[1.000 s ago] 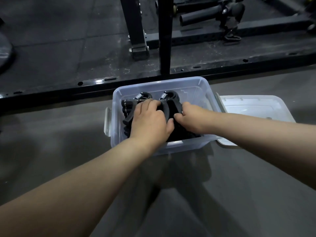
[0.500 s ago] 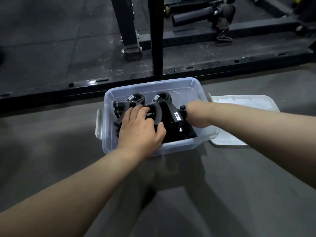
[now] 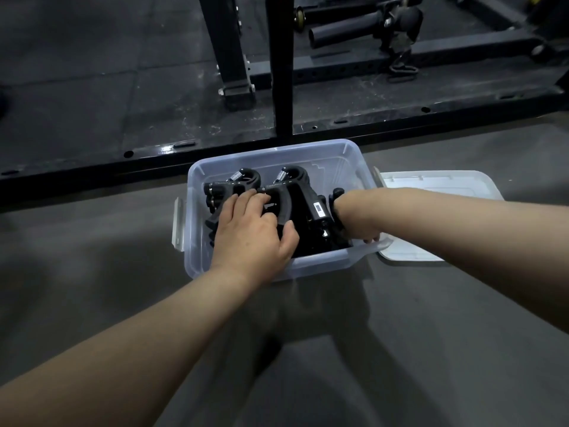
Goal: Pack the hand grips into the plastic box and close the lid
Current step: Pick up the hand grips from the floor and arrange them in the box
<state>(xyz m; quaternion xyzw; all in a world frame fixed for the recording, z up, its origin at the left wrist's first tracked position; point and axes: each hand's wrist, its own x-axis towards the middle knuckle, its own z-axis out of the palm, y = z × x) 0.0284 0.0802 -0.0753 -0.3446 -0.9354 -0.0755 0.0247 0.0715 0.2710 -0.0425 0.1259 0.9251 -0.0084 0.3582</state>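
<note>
The hand grips (image 3: 295, 192) lie side by side in the plastic box (image 3: 338, 152), spring heads pointing away from the person and handles running back toward them. The left hand (image 3: 252, 232) presses on top, fingers nearly straight, thumb spread. The right hand (image 3: 354, 218) is sunk at the box's right end — fingers hidden, so I cannot tell its hold — and the lid (image 3: 437, 217) lies flat just beside that end, long axis in line with the box's, nearer the right hand.

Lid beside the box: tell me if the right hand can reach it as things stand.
Probably yes. The lid lies bare on the floor right of the box, under the right forearm. The right hand is in the box among the hand grips, so it must lift over the wall first.
</note>
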